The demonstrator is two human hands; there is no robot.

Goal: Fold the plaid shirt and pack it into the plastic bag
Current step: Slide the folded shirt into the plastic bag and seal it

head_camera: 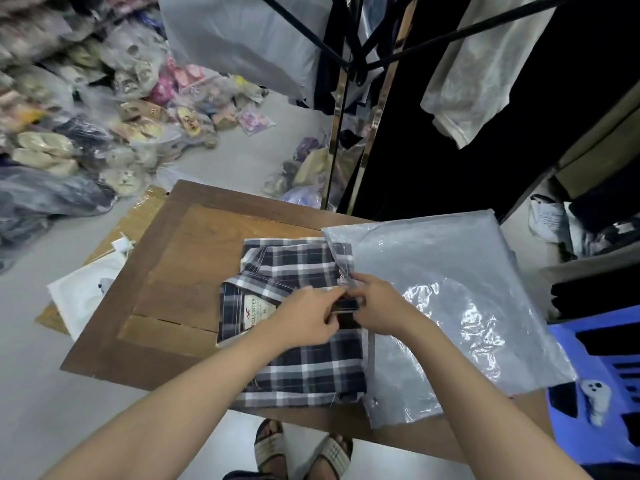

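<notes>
Table (162, 271): brown wooden top; every place below is given relative to it.
Plaid shirt (304, 368): folded into a rectangle and lying flat near the table's middle, toward the near edge; collar and brand label point to the table's left side.
Plastic bag (450, 306): clear and grey, lying flat on the table's right half, its far right corner hanging past the table edge; its left edge overlaps the shirt's right edge.
Bag opening: the upper left corner of the bag lies over the shirt's far right corner, so a small part of the shirt is under the film.
Left hand (304, 317): above the table's middle, resting on the shirt, fingers curled narrow and pinching at the bag's edge.
Right hand (377, 306): just beside the left hand, fingers bent close together, gripping the bag's edge at the shirt's right side.
Dark small piece between the hands: too blurred to tell.
White bag (86, 292): on the floor, by the table's left edge.
Blue stool (595, 386): beside the table's right edge.
</notes>
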